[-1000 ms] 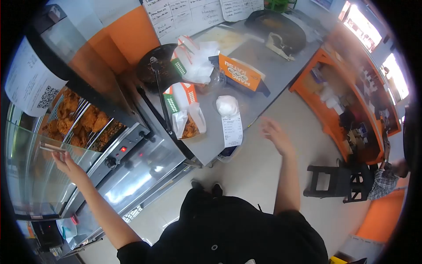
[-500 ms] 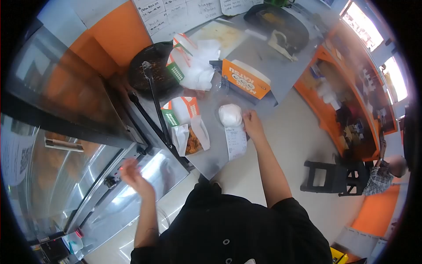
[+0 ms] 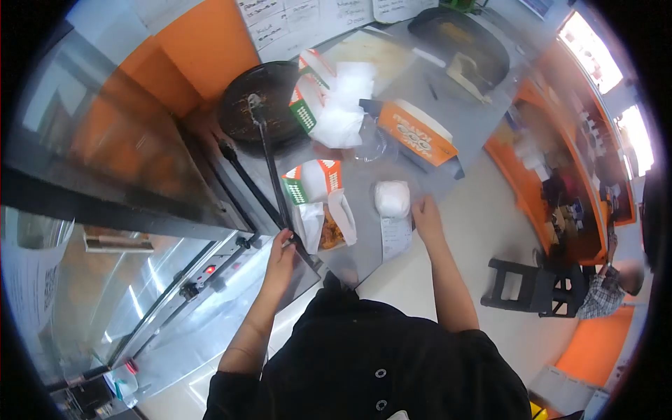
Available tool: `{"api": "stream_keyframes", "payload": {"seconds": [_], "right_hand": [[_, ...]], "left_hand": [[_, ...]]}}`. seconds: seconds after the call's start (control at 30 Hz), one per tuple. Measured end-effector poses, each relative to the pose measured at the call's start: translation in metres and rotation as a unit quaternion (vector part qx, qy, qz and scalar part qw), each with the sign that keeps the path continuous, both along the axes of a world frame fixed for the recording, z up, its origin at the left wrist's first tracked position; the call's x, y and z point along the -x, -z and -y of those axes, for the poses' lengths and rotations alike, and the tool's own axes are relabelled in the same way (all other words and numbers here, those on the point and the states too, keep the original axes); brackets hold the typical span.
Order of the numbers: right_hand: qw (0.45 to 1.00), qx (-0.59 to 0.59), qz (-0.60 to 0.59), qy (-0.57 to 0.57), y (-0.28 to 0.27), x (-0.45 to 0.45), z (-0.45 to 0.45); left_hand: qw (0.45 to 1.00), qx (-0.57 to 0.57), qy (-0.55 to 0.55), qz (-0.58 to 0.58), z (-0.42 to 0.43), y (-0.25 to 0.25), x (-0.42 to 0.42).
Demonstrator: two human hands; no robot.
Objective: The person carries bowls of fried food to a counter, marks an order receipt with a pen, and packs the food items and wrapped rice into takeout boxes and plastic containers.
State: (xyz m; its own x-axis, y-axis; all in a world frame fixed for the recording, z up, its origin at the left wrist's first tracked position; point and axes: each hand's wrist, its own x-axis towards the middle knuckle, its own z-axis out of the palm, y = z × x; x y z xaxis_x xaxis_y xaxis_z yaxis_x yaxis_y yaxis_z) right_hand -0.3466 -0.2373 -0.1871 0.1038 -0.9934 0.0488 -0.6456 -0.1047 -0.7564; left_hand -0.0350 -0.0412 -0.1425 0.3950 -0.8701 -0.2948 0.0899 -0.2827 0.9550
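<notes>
Though at counter's edge [image 3: 367, 253], right hand [image 3: 428, 220] between bundle [image 3: 392, 199] and open floor [image 3: 465, 217].

Overall illumination is bright. Strong light enters at the windows [image 3: 591, 52] at upper right, which are overexposed to white. Glare lies on the steel panel [image 3: 183, 339] below the glass case [image 3: 133, 301]; pale reflected streaks cross the glass. A small red lamp [image 3: 210, 269] glows. The black shirt [image 3: 350, 350] retains little detail. Writing on the whiteboard [image 3: 302, 24] is soft; print on the receipt [image 3: 396, 238] is illegible. Wide-lens distortion bends the orange shelves [image 3: 595, 192]; black vignetting fills the corners.
</notes>
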Motion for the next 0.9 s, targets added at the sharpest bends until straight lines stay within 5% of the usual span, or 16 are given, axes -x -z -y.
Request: {"api": "stream_keyframes", "payload": {"seconds": [0.13,0.17,0.23,0.3,0.4,0.43,0.53,0.63,0.73,0.8,0.9], "right_hand": [[0.947,-0.084,0.178,0.254,0.029,-0.008,-0.031],[0.936,-0.133,0.187,0.265,0.030,-0.012,-0.038],[0.906,-0.230,0.210,0.287,0.026,-0.018,-0.049],[0.934,-0.210,0.199,0.209,0.010,-0.009,-0.055],[0.954,-0.204,0.174,0.133,0.011,0.002,-0.051],[0.958,-0.207,0.163,0.113,0.014,0.007,-0.051],[0.942,-0.198,0.234,0.135,0.013,0.007,-0.054],[0.903,-0.234,0.332,0.140,0.018,0.012,-0.053],[0.919,-0.251,0.297,0.065,0.014,0.024,-0.045],[0.923,-0.241,0.295,0.059,0.017,0.029,-0.042],[0.916,-0.238,0.320,0.041,0.030,0.045,-0.037]], "left_hand": [[0.994,-0.107,0.034,-0.001,0.035,-0.008,0.007],[0.965,-0.004,0.103,0.242,0.033,0.026,-0.005],[0.957,-0.062,0.122,0.255,0.041,0.013,-0.004],[0.945,-0.079,0.123,0.292,0.044,0.015,0.001],[0.810,0.074,0.243,0.529,0.030,0.034,-0.001],[0.887,0.013,0.173,0.429,0.030,0.040,0.007],[0.967,-0.062,0.069,0.239,0.025,0.006,0.036],[0.983,-0.109,0.023,0.148,0.021,0.001,0.049],[0.985,-0.162,-0.060,0.025,0.019,-0.007,0.066],[0.976,-0.150,-0.151,-0.042,0.017,0.010,0.074],[0.972,-0.019,-0.131,-0.196,-0.004,0.017,0.091]]}}
